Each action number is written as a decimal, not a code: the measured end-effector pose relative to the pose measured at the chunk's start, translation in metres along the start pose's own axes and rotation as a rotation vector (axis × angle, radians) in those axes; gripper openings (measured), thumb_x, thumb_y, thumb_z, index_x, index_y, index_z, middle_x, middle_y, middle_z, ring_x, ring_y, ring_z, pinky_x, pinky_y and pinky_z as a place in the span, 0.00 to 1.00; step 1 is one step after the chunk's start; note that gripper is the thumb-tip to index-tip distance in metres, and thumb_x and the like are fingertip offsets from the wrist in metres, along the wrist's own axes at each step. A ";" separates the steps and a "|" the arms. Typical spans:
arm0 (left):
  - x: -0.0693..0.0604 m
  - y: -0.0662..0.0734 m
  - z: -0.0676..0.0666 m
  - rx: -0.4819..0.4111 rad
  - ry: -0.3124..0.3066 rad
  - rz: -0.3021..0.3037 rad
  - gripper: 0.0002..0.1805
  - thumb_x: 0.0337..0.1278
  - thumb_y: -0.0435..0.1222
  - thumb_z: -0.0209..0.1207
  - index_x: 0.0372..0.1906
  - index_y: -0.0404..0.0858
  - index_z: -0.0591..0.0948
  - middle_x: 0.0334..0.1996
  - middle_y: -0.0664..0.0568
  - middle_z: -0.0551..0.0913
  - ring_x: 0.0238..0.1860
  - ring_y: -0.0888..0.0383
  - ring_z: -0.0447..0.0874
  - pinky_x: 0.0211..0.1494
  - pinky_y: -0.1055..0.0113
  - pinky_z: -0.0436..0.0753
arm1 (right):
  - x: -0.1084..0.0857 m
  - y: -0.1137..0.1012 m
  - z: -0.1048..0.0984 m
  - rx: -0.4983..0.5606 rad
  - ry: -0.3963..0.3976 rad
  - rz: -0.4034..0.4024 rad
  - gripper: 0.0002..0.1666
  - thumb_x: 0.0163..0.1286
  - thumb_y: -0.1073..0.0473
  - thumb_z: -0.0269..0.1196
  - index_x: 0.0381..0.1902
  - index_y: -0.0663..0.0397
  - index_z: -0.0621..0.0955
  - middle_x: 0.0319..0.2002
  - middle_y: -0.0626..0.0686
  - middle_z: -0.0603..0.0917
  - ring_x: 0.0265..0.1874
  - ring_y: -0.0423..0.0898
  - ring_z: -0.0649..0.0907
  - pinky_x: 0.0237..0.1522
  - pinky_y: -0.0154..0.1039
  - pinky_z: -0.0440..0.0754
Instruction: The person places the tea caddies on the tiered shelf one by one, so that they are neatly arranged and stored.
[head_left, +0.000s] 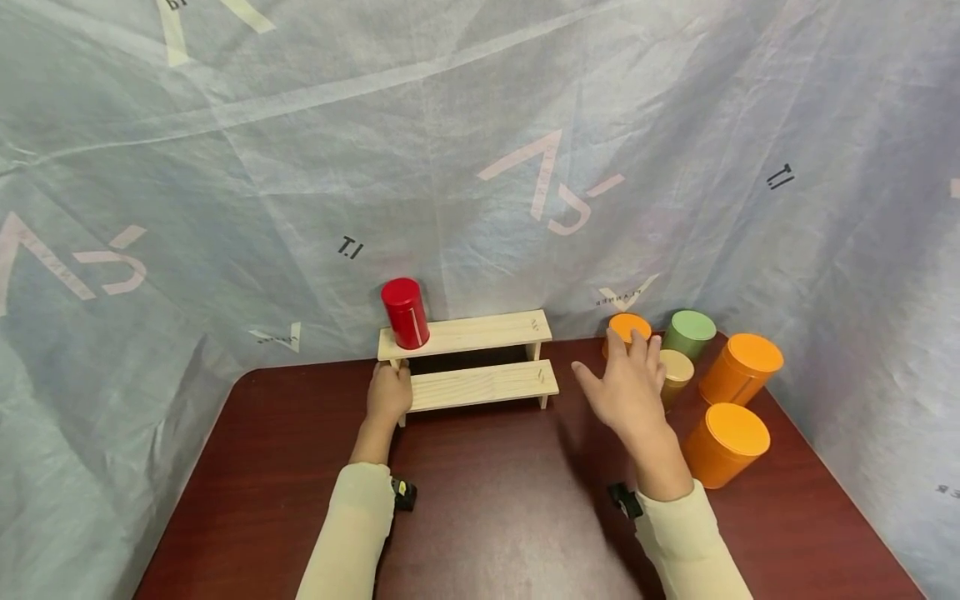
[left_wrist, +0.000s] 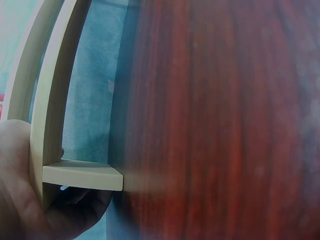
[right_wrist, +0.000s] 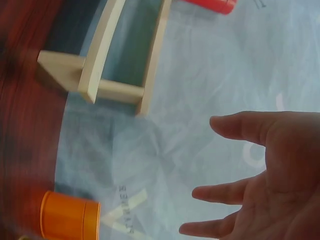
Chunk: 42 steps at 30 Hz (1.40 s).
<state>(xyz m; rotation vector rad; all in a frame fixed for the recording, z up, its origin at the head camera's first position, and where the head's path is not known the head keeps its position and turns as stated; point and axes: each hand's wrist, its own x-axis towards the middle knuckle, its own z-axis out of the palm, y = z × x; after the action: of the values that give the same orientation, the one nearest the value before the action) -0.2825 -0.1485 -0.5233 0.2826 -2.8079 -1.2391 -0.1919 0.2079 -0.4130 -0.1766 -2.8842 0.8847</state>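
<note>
A pale two-step wooden stand (head_left: 480, 386) stands at the back of the table. On the left end of its upper step is a red lidded tin (head_left: 406, 314), upright. My left hand (head_left: 388, 396) grips the stand's left end; in the left wrist view its thumb and fingers lie around the lower board (left_wrist: 47, 115), close to the leg (left_wrist: 82, 175). My right hand (head_left: 630, 392) is raised with fingers spread, holding nothing, nearest to a gold tin (head_left: 677, 367) and a small orange tin (head_left: 630, 323). The right wrist view shows that hand apart from the orange tin (right_wrist: 70, 217).
Behind the small tins stands a green tin (head_left: 688, 333). Two larger orange tins (head_left: 742, 367) stand along the table's right side. A grey printed cloth (head_left: 450, 167) hangs right behind the dark red table (head_left: 495, 517).
</note>
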 end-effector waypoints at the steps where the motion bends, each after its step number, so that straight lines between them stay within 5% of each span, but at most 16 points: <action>1: 0.000 0.000 0.000 0.001 -0.002 0.000 0.25 0.82 0.40 0.42 0.66 0.24 0.74 0.59 0.30 0.76 0.49 0.36 0.80 0.58 0.42 0.81 | 0.000 0.002 -0.002 -0.004 0.000 0.009 0.51 0.76 0.41 0.62 0.82 0.67 0.58 0.81 0.79 0.47 0.82 0.79 0.36 0.75 0.81 0.40; 12: 0.001 0.000 -0.001 -0.008 -0.013 -0.009 0.27 0.83 0.41 0.41 0.71 0.26 0.71 0.62 0.31 0.75 0.50 0.38 0.79 0.60 0.42 0.80 | 0.011 0.024 -0.007 -0.031 0.021 0.105 0.54 0.77 0.41 0.60 0.83 0.68 0.52 0.82 0.80 0.33 0.80 0.80 0.28 0.74 0.83 0.37; 23: 0.001 -0.001 0.000 -0.031 -0.019 -0.007 0.27 0.82 0.41 0.41 0.72 0.26 0.69 0.64 0.30 0.74 0.53 0.35 0.79 0.62 0.42 0.80 | 0.024 0.042 -0.004 -0.083 0.053 0.172 0.48 0.79 0.47 0.56 0.84 0.65 0.51 0.81 0.79 0.30 0.79 0.80 0.25 0.73 0.85 0.36; 42: 0.002 -0.001 0.001 -0.014 -0.001 0.006 0.26 0.82 0.41 0.42 0.69 0.25 0.72 0.62 0.30 0.75 0.52 0.34 0.80 0.59 0.41 0.81 | 0.035 0.068 0.005 -0.041 -0.025 0.277 0.46 0.76 0.61 0.50 0.85 0.63 0.45 0.80 0.76 0.22 0.76 0.80 0.18 0.70 0.87 0.40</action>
<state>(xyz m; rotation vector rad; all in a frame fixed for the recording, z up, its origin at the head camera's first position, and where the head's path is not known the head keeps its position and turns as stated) -0.2841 -0.1490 -0.5243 0.2729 -2.7979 -1.2571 -0.2223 0.2660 -0.4522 -0.5850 -2.9487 0.8731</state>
